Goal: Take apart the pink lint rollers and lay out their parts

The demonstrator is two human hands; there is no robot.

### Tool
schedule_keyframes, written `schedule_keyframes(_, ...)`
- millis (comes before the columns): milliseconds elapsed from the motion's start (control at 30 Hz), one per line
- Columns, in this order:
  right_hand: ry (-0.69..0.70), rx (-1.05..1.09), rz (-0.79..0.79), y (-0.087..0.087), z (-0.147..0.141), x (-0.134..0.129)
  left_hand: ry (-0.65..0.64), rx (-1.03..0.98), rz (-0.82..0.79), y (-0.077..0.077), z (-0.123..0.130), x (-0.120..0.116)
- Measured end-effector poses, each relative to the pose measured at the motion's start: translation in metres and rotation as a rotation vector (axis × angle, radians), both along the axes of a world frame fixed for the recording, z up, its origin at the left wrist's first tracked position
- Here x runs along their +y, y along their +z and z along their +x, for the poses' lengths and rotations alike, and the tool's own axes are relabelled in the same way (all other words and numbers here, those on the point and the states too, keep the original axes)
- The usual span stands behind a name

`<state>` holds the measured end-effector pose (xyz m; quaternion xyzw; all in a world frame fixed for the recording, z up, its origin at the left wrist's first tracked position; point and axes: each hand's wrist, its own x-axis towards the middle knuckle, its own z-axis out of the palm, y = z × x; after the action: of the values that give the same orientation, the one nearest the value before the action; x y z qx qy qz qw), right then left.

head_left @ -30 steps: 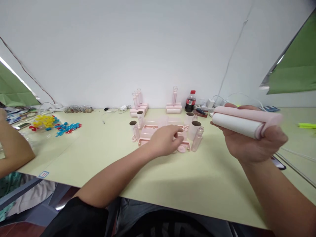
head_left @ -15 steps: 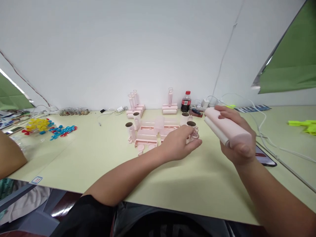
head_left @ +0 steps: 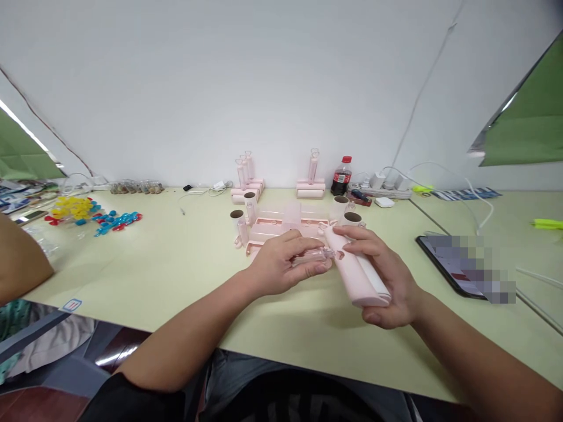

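Note:
My right hand (head_left: 387,278) grips a pink lint roller body (head_left: 352,269) with a white sticky roll inside; a small round hole in its side faces my left hand. A clear pink handle (head_left: 310,257) is pinched in my left hand (head_left: 281,261), its tip at or very near that hole; I cannot tell whether it has entered. Behind my hands lie pink roller cases (head_left: 264,234), partly hidden. Rolls with brown cardboard cores (head_left: 237,215) stand upright to the left, with more rolls (head_left: 341,202) at the right.
Lint rollers (head_left: 246,187) with upright handles stand by the wall, another (head_left: 311,187) further right. Beside it is a cola bottle (head_left: 342,176). A phone (head_left: 453,266) and white cables lie at right. Yellow and blue plastic pieces (head_left: 73,210) and another person's arm (head_left: 21,258) are at left.
My left hand has drawn back from the right-hand rolls with the clear handle in it. My right hand has lowered and turned the roller body, bringing the two together.

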<state>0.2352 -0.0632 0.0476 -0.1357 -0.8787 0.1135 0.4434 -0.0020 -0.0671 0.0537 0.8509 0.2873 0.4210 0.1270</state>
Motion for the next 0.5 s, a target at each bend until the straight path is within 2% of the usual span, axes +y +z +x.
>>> schedule_keyframes(100, 0.0, -0.02, 0.008, 0.001, 0.0004, 0.0, 0.022, 0.028, 0.049, -0.0005, -0.0026, 0.0006)
schedule_keyframes(233, 0.002, -0.044, 0.023, 0.002, 0.0004, -0.0004, -0.017, 0.002, 0.084, 0.0014, -0.005, 0.0005)
schedule_keyframes(500, -0.015, -0.045, 0.044, 0.003, 0.0021, -0.0009, -0.018, -0.019, -0.053, 0.0038, -0.0089, -0.0027)
